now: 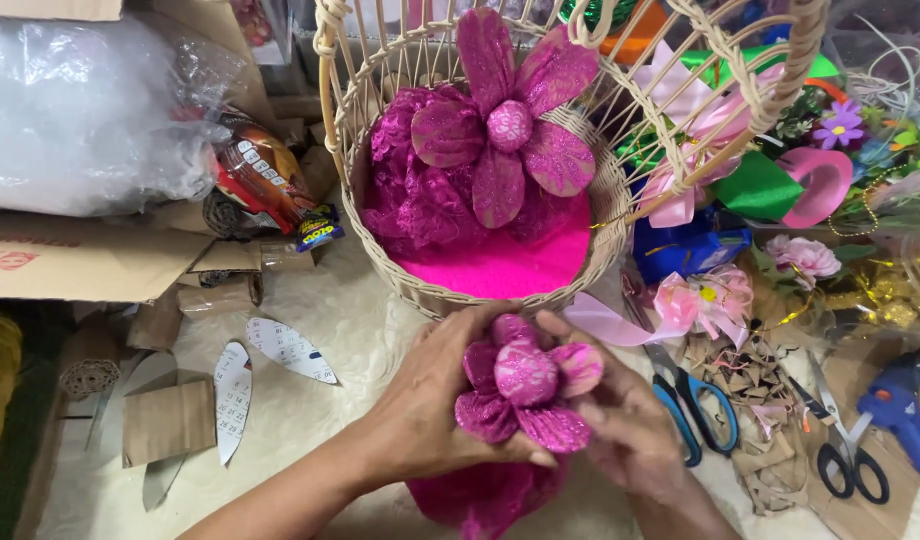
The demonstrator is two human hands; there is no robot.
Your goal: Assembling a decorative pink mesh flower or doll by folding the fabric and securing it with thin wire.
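A small magenta fabric flower (525, 392) with glittery petals and a round centre sits between both hands, just in front of the basket. My left hand (435, 395) cups it from the left with the thumb under a lower petal. My right hand (620, 415) grips it from the right, fingers behind the petals. Loose magenta cloth (485, 500) hangs below the flower. A cream wicker basket (380, 255) stands behind, lined with pink felt and lace, and a larger magenta flower (505, 125) stands inside it.
Blue-handled scissors (695, 410) and black scissors (845, 450) lie at right beside a blue glue gun (900, 410). Ribbons and small artificial flowers (760, 190) crowd the right. Paper petal cutouts (285, 350), cardboard pieces (165, 420) and a plastic bag (80, 110) are at left.
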